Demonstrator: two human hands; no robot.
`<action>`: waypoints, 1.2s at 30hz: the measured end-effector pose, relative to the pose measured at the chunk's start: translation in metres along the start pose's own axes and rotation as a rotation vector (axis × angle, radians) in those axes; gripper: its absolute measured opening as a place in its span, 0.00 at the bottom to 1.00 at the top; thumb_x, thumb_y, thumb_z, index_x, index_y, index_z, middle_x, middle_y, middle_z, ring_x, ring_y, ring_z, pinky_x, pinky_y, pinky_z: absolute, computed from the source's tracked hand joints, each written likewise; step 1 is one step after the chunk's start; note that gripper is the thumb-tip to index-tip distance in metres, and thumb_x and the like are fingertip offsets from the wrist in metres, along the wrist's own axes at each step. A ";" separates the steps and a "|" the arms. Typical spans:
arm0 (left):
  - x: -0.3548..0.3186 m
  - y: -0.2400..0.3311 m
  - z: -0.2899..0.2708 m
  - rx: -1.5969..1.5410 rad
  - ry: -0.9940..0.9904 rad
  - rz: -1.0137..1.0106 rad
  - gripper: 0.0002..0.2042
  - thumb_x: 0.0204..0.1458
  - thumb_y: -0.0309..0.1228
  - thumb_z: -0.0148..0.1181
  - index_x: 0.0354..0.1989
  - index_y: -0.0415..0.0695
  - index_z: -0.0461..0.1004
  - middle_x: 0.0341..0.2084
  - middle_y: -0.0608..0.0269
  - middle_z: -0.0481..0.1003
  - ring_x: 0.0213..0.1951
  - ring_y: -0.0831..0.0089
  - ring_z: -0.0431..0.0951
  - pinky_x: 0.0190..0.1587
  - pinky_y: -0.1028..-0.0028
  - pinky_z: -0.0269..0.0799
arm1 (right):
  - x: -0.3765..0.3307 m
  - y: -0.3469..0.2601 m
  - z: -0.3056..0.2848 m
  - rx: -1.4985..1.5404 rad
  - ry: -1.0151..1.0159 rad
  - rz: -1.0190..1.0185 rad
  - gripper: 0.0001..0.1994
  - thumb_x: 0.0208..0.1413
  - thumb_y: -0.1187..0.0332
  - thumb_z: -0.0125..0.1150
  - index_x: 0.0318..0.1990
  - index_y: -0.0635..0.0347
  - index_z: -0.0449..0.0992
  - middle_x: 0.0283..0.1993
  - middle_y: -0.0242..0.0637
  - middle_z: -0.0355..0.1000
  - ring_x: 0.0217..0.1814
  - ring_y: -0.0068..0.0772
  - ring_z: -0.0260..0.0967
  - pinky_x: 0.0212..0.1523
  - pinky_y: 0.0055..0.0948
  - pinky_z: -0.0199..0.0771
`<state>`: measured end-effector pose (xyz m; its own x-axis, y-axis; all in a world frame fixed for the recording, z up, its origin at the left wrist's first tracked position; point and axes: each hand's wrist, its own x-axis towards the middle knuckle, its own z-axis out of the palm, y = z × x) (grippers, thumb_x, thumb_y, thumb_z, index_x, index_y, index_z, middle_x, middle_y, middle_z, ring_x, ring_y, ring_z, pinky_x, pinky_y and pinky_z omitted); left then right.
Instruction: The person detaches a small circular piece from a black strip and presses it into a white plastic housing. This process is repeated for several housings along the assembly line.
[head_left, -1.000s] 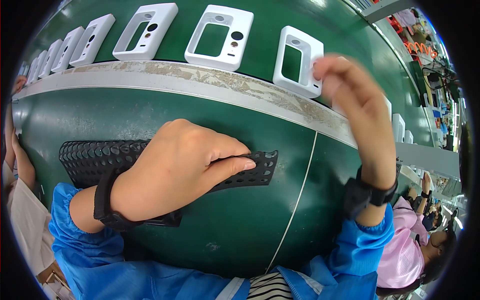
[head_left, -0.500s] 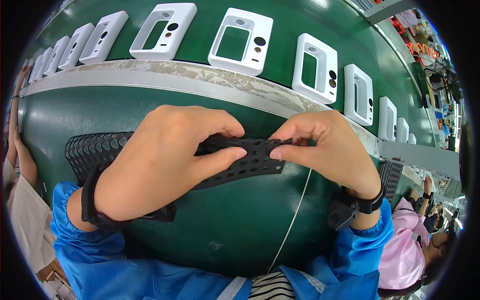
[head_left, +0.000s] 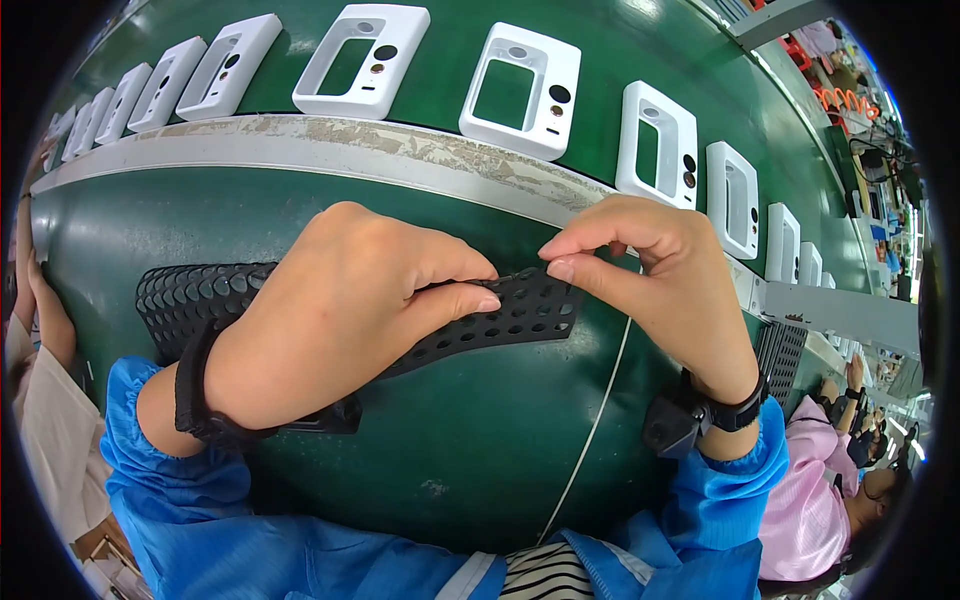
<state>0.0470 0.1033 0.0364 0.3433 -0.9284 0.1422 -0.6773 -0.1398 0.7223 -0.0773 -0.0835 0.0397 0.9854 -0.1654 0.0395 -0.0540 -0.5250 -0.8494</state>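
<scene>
A long black perforated sheet [head_left: 520, 310], with rows of round holes, stretches across the bench in front of me. My left hand [head_left: 340, 300] pinches its upper edge between thumb and forefinger, covering the middle of the sheet. Left of that hand, the rest of the sheet [head_left: 195, 295] bends round. My right hand [head_left: 655, 260] has its thumb and forefinger closed together at the upper edge near the sheet's right end. The thumb tip touches or overlaps that edge; what lies between the fingertips is hidden.
White frame-shaped housings [head_left: 522, 90] with black round spots stand in a row on the green belt [head_left: 600, 45] beyond a worn metal rail [head_left: 400, 148]. A grey metal bar [head_left: 840, 312] and a dark slotted rack [head_left: 783, 350] are at right. People sit on both sides.
My right fingertips have moved up from the sheet's face to its upper edge, and its right end shows more. The white housings have shifted to the right.
</scene>
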 end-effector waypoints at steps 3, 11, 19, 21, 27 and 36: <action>0.001 0.000 -0.001 -0.003 -0.020 -0.013 0.08 0.44 0.29 0.64 0.30 0.39 0.78 0.21 0.55 0.76 0.19 0.66 0.75 0.23 0.77 0.67 | 0.000 -0.003 0.000 -0.069 0.022 -0.061 0.05 0.43 0.77 0.64 0.31 0.61 0.78 0.30 0.31 0.70 0.33 0.23 0.67 0.33 0.19 0.62; 0.005 -0.006 0.000 -0.111 -0.050 -0.071 0.08 0.45 0.30 0.63 0.28 0.37 0.77 0.19 0.53 0.75 0.19 0.62 0.73 0.23 0.73 0.66 | -0.001 -0.004 0.004 -0.208 0.050 -0.173 0.06 0.42 0.79 0.64 0.30 0.61 0.77 0.32 0.32 0.69 0.34 0.26 0.66 0.34 0.21 0.64; 0.009 -0.018 0.002 -0.242 -0.128 -0.172 0.09 0.45 0.31 0.62 0.29 0.37 0.77 0.18 0.51 0.74 0.19 0.61 0.73 0.24 0.72 0.66 | 0.002 -0.005 -0.006 -0.064 0.115 0.001 0.04 0.48 0.79 0.60 0.33 0.64 0.75 0.36 0.31 0.68 0.36 0.20 0.65 0.37 0.19 0.64; 0.008 -0.020 0.003 -0.269 -0.133 -0.177 0.09 0.45 0.31 0.62 0.29 0.37 0.77 0.19 0.51 0.74 0.19 0.61 0.73 0.24 0.72 0.66 | 0.003 -0.004 -0.006 -0.002 0.143 0.075 0.04 0.49 0.78 0.60 0.33 0.64 0.75 0.37 0.30 0.68 0.37 0.19 0.65 0.37 0.18 0.64; 0.010 -0.021 0.002 -0.263 -0.186 -0.179 0.08 0.47 0.30 0.61 0.31 0.37 0.77 0.20 0.57 0.76 0.21 0.74 0.73 0.27 0.77 0.67 | 0.015 0.002 -0.004 -0.060 0.155 -0.010 0.04 0.52 0.76 0.58 0.35 0.64 0.76 0.41 0.31 0.68 0.37 0.17 0.64 0.38 0.17 0.64; 0.010 -0.027 0.003 -0.294 -0.199 -0.154 0.08 0.48 0.30 0.61 0.32 0.37 0.77 0.22 0.59 0.77 0.22 0.77 0.73 0.28 0.78 0.67 | 0.087 0.017 0.011 -0.099 0.242 -0.200 0.08 0.50 0.66 0.62 0.34 0.61 0.78 0.46 0.30 0.70 0.34 0.18 0.63 0.35 0.18 0.63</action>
<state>0.0664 0.0968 0.0160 0.2738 -0.9569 -0.0968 -0.4023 -0.2053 0.8922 0.0095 -0.0972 0.0230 0.9119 -0.2382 0.3342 0.1093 -0.6440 -0.7572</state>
